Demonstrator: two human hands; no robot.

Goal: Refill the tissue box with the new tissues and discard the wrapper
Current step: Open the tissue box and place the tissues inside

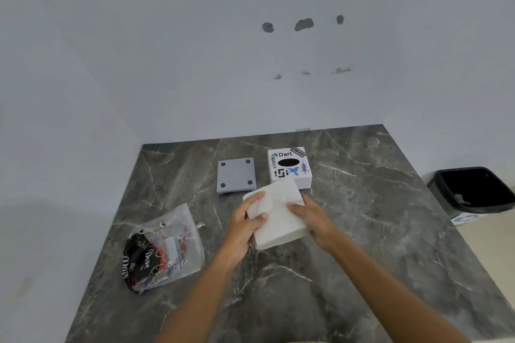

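Note:
A white stack of tissues (278, 214) is held above the middle of the dark marble table (362, 231). My left hand (245, 224) grips its left edge, thumb on top. My right hand (312, 217) holds its right side. Just behind the stack stands the white tissue box (289, 167), with stickers and an oval slot on top. To the left of it lies the box's grey base plate (236, 174) with a dark foot at each corner. The crumpled clear wrapper (164, 248) with black and red print lies at the table's left.
A black waste bin (473, 189) stands on the floor past the table's right edge. White walls close off the back and the left side. The table's left edge runs close to the left wall.

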